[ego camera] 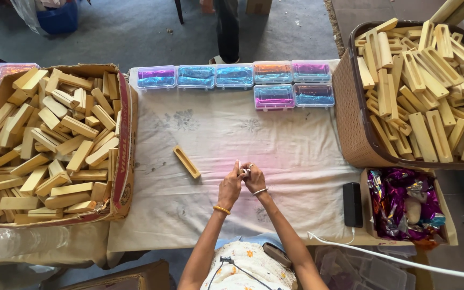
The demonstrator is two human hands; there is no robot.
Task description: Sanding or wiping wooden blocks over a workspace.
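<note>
Fingers [244, 171] of both hands pinch closed around what seems a small pale piece [239, 164] between them.

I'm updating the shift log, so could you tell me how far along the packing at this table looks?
Looks done: seven clear plastic cases with shiny coloured filling sit closed in rows at the table's far edge. In hand: the left hand and right hand meet over a small pale item, too small to identify; one wooden holder lies beside them. Left: the cardboard box of wooden blocks and the basket of wooden holders remain heaped.
</note>
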